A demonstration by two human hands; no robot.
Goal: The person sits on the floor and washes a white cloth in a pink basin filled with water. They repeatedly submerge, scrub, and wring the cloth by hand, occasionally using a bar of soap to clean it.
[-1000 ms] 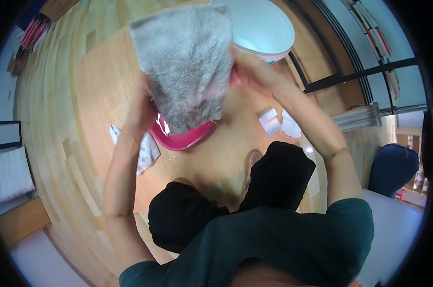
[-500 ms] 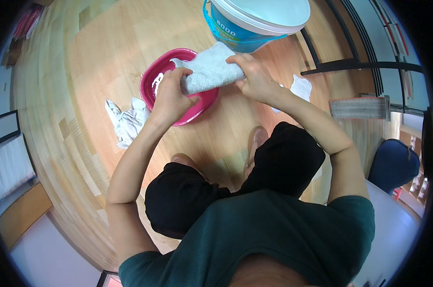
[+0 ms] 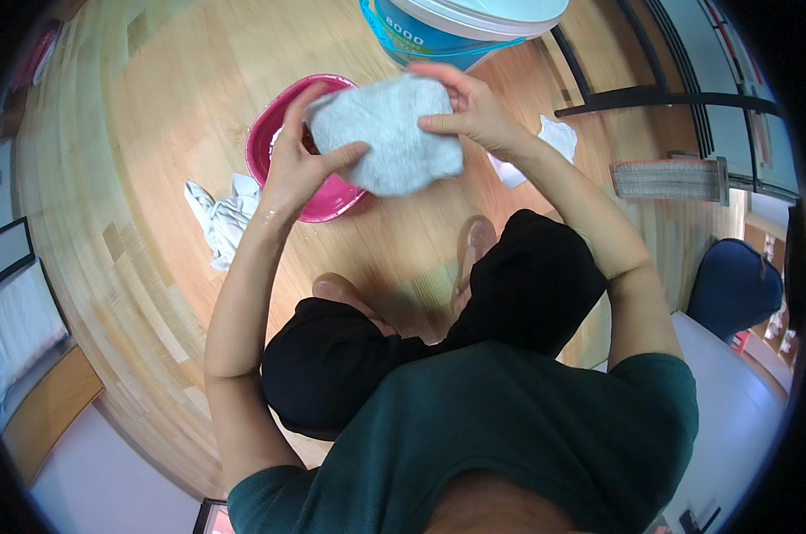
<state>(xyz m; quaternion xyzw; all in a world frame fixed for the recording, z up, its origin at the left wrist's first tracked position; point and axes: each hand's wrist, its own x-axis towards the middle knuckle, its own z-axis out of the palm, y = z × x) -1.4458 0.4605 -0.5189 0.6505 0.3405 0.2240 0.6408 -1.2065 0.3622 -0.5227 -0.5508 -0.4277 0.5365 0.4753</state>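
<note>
A pale grey folded cloth (image 3: pixel 387 133), thick and slightly blurred by motion, is held out flat between both hands. My left hand (image 3: pixel 298 158) grips its left end, thumb on top and fingers around the far edge. At the right end my right hand (image 3: pixel 481 114) pinches it, thumb on the upper face. Below the cloth stands a pink plastic basin (image 3: pixel 259 133), partly covered by it. Something white shows inside the basin by my left hand, mostly hidden.
A blue bucket with a white rim (image 3: pixel 430 36) stands beyond the basin. A crumpled white cloth (image 3: pixel 220 222) lies left of it on the wooden floor. To the right are another white cloth (image 3: pixel 559 138), a flat grey mop head (image 3: pixel 663 180) and a black metal frame (image 3: pixel 661 109).
The cloth has turned so that more of its broad face shows, and has come nearer to me. My right fingers have spread farther along its far edge.
</note>
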